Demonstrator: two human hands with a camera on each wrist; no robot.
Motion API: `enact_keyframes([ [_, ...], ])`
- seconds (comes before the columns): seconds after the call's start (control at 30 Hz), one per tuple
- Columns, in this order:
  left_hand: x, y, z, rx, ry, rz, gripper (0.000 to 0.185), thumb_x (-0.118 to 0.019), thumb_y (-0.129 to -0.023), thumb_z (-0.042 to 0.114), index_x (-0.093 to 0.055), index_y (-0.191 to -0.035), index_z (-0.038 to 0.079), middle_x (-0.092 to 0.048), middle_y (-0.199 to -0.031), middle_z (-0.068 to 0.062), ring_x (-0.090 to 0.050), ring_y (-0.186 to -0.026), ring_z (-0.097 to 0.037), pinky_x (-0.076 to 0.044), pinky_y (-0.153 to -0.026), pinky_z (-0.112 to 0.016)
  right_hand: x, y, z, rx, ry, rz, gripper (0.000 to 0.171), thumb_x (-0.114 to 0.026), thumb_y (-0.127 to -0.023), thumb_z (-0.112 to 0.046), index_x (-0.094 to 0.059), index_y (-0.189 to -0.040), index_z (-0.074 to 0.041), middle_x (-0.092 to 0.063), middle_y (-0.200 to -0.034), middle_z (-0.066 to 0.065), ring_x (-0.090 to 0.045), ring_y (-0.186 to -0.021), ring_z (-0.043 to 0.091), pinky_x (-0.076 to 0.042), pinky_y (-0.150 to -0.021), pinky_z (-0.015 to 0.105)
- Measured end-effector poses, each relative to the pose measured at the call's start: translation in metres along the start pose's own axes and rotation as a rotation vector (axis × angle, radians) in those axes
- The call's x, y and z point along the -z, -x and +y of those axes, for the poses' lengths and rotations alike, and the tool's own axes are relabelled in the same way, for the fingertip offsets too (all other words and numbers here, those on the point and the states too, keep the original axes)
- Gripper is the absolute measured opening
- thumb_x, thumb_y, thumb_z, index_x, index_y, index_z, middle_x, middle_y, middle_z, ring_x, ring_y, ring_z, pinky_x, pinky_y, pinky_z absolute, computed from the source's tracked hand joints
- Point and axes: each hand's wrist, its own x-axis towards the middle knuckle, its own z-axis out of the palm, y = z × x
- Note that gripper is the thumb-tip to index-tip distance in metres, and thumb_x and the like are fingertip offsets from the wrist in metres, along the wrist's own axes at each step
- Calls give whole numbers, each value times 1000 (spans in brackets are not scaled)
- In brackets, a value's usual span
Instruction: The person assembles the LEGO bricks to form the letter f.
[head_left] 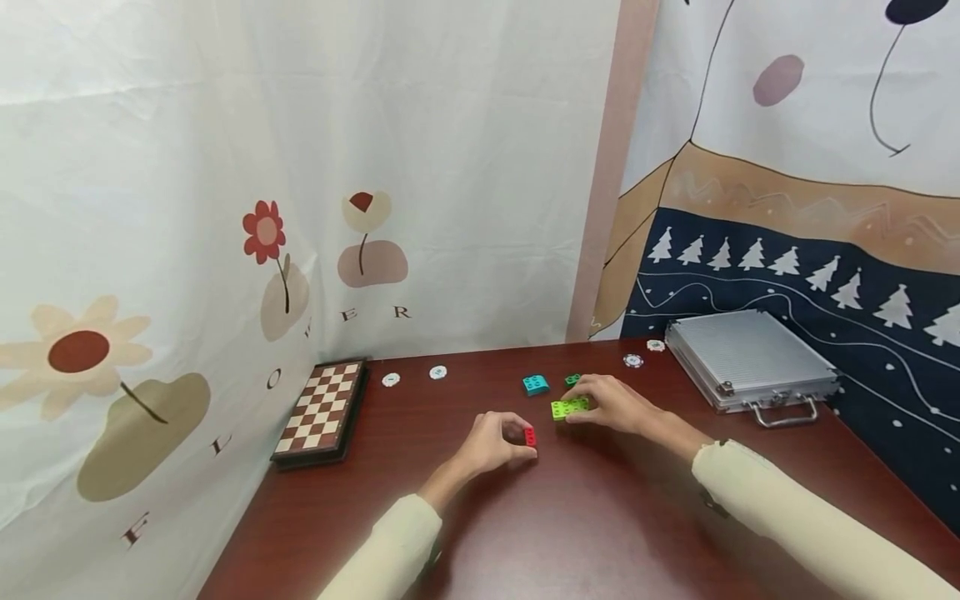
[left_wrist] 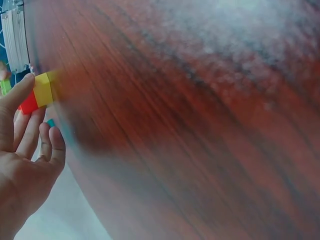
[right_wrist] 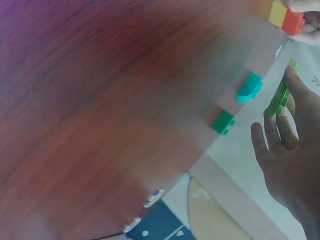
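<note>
Near the middle of the table, my left hand [head_left: 487, 443] pinches a red toy brick [head_left: 530, 437] between thumb and fingers. A yellow brick [left_wrist: 44, 90] is joined to that red one, as the left wrist view shows. My right hand [head_left: 613, 405] grips a flat lime-green brick [head_left: 561, 410] by its right end, studs up, a short way right of the red brick. Beyond the hands lie a teal brick [head_left: 536, 384] with a curved side, clearer in the right wrist view, and a small dark green brick [head_left: 573, 379].
A folded chessboard [head_left: 320, 408] lies at the table's left edge. Two poker chips [head_left: 438, 372] are at the back left, two more [head_left: 633, 361] at the back right. A silver metal case [head_left: 753, 358] stands on the right. Printed curtains [head_left: 465, 167] hang behind.
</note>
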Motion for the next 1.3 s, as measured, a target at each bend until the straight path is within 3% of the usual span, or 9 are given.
enact_keyframes([
  [0.47,0,-1,-2,21,4,-9,35,-95,-76,24,-79,-104,10,-77,-89,4,-70,-82,-8,-57,-75,-28,-11,-8,-35,95,-35,-20,29,-86,-88,-30,-81,-115,-20,-71,-105,-6,-59,-88,10,-54,-73,24],
  [0.77,1,-1,-2,24,-28,-16,38,-94,-77,26,-78,-107,10,-75,-88,5,-68,-82,-7,-57,-74,-27,-24,-11,-41,97,-44,-51,30,-85,-88,-34,-81,-113,-18,-69,-101,-6,-57,-79,7,-53,-69,23],
  [1.3,2,-1,-1,11,-30,-29,29,-94,-79,26,-79,-101,14,-72,-73,11,-64,-64,-2,-53,-67,-24,-38,-17,-45,92,-48,-47,31,-83,-89,-39,-81,-113,-20,-69,-99,-8,-59,-81,9,-53,-68,22],
])
